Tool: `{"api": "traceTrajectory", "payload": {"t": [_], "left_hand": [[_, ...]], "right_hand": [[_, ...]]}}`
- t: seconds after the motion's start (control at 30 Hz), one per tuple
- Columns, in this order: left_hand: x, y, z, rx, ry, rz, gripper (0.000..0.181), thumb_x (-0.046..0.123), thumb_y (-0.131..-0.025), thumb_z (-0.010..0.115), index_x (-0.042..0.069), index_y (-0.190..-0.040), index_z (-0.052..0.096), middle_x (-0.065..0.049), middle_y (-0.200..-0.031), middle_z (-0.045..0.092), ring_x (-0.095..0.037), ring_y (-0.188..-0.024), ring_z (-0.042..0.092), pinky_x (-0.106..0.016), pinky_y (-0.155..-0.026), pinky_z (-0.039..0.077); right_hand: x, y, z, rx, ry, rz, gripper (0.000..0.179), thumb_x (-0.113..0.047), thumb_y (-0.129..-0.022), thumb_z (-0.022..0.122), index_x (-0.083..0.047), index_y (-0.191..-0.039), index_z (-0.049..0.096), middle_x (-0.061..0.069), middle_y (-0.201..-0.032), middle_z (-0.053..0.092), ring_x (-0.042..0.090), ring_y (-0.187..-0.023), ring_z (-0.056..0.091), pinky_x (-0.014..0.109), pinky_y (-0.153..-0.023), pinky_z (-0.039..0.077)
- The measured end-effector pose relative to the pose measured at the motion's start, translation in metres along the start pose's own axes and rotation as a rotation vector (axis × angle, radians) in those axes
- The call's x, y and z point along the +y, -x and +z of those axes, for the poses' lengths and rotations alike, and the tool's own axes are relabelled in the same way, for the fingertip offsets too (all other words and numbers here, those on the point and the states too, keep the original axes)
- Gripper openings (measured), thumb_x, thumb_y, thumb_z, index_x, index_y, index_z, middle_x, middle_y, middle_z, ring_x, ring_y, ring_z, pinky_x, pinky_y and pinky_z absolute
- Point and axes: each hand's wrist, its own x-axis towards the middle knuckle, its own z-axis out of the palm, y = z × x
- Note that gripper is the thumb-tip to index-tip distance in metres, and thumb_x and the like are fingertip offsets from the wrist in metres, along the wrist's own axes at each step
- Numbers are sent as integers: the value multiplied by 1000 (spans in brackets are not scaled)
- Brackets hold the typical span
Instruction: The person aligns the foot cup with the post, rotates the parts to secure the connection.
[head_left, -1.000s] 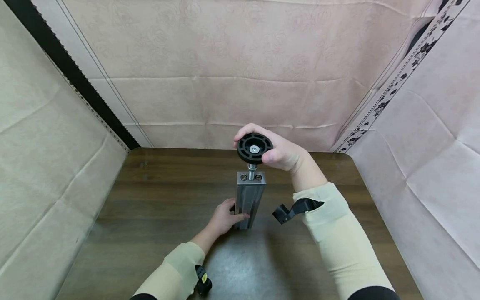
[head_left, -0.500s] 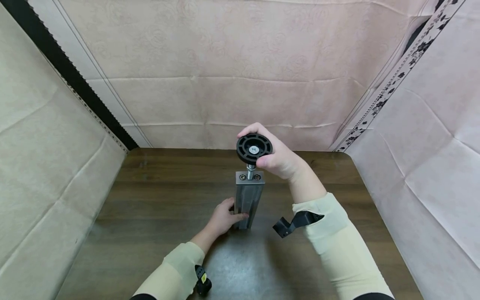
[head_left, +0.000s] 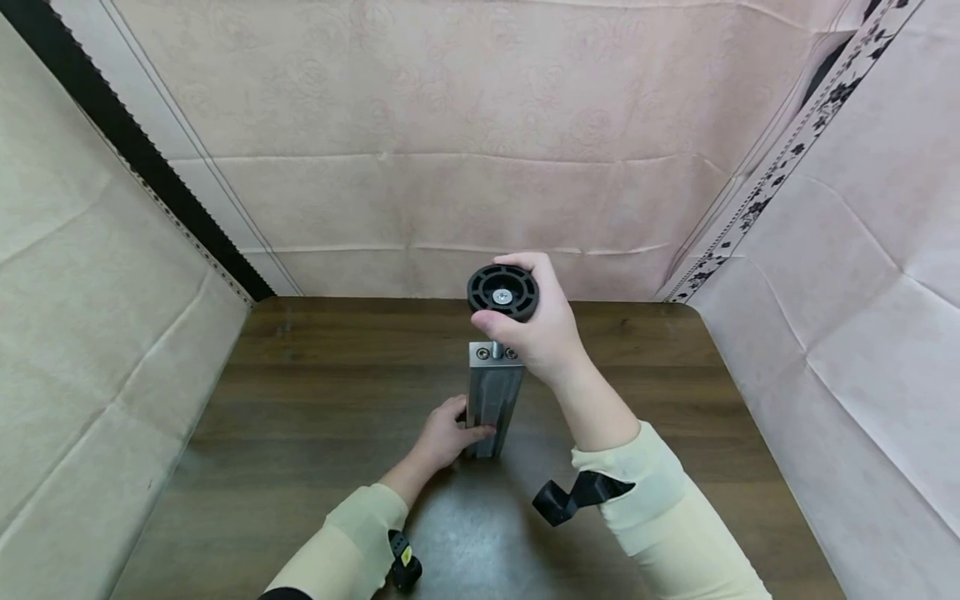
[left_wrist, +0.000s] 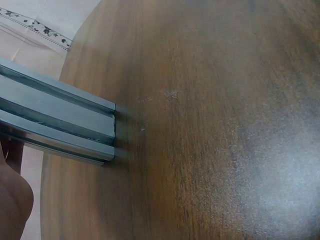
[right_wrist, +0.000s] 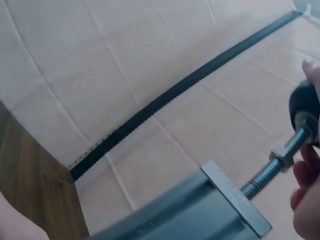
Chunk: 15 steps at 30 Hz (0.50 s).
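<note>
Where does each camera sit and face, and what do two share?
Head: worn on the head, facing forward and down at the table, showing the left hand, right hand and sleeves.
Left wrist: on that wrist, facing the lower end of the metal profile by the table; left hand at lower left.
Right wrist: on that wrist, facing the profile's plated end and threaded rod; fingers at right edge, skin lower left.
Head and right wrist share the metal profile, threaded rod and black disc.

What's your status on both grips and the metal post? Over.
Left grip holding metal post. Right grip pinching black disc by its rim. Nut apart from end plate, threads showing between. No obstruction seen.
</note>
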Motion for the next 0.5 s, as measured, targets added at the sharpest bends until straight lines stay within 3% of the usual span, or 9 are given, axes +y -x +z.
{"api": "traceTrajectory", "payload": {"t": [0.13,0.23,0.5], "left_hand": [[-1,1,0,0,-6,-8,50,40,-77,75,21,-121,62,0,-118,59,-23,-111,52,-47,-90,44],[-1,2,0,-6,-7,-11,49,41,-77,75,22,-120,62,0,-118,58,-22,-111,52,-45,-90,45],[-1,2,0,-2,-5,4,46,44,-77,74,24,-117,63,3,-117,59,-20,-111,51,-43,-90,45]], "right_hand": [[-1,6,8,102,74,6,75,-40,-71,78,-6,-127,40,10,-109,54,19,-85,59,29,-70,51],[-1,9,15,189,131,-17,67,-25,-73,77,-7,-126,40,9,-110,54,18,-86,59,30,-71,51],[-2,12,27,370,368,-124,69,-37,-70,78,-8,-123,44,3,-116,44,14,-105,43,34,-84,41]]}}
